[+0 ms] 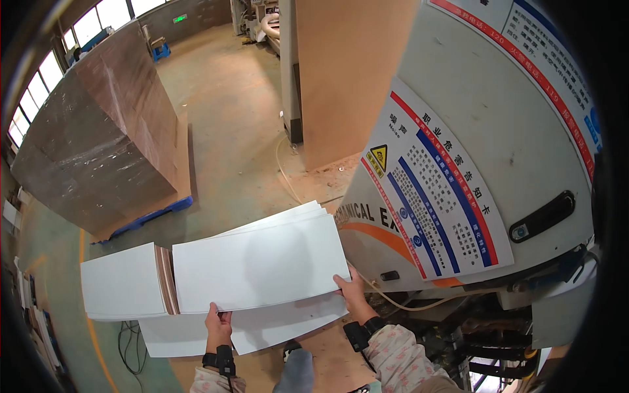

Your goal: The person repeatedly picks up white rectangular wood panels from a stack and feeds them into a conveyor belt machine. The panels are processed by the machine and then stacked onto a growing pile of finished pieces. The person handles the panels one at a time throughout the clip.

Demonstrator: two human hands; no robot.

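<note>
left hand (pixel 218 325): fingers curled on the near edge of the top white panel (pixel 259 265), gripping it from below.
right hand (pixel 354 293): clamped on the same panel's right near corner, thumb on top.
top white panel: held flat in front of the person, lying over the fanned stack of white panels (pixel 288 324); further sheets peek out behind its far edge.
panel count: at least four fanned edges show; exact number cannot be told.
left stack (pixel 124 283): one separate pile of white-faced boards just beside the held panel, brown edges showing.
machine (pixel 485 150): one large grey housing with a striped notice label, close on the right, touching the panels' right end.
wrapped pallet load (pixel 98 144): one, brown, on a blue pallet (pixel 152 216), well apart on the left.
upright brown board (pixel 347 72): stands behind the machine.
floor cable (pixel 288 177): one, running toward the machine.
</note>
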